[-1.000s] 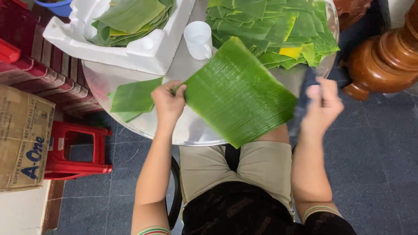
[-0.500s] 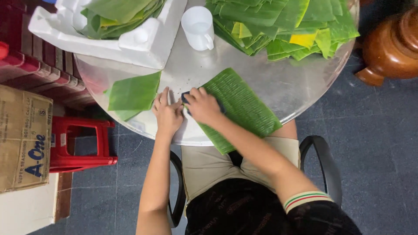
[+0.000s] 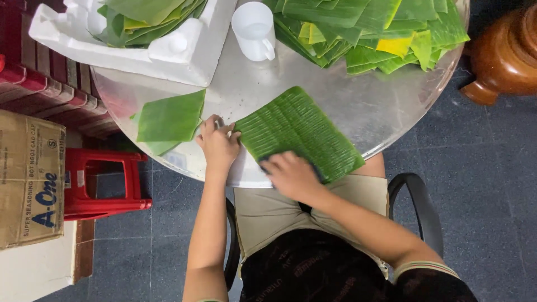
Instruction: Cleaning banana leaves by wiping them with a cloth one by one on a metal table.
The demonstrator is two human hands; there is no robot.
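Leaf [image 3: 299, 134] lies flat on the round metal counter [image 3: 386, 106], long axis diagonal, running from its near-left end away to the right. Left hand [image 3: 218, 144] pins the leaf's left end, fingers pressed down, with something small and metallic under them that I can't make out. Right hand [image 3: 291, 176] presses palm-down on the near edge; a dark cloth seems to sit under it, not sure. Both hands touch the leaf. Smaller leaf piece [image 3: 168, 117] just left of the left hand. Mug [image 3: 254, 31] and leaf stack [image 3: 369, 31] further back
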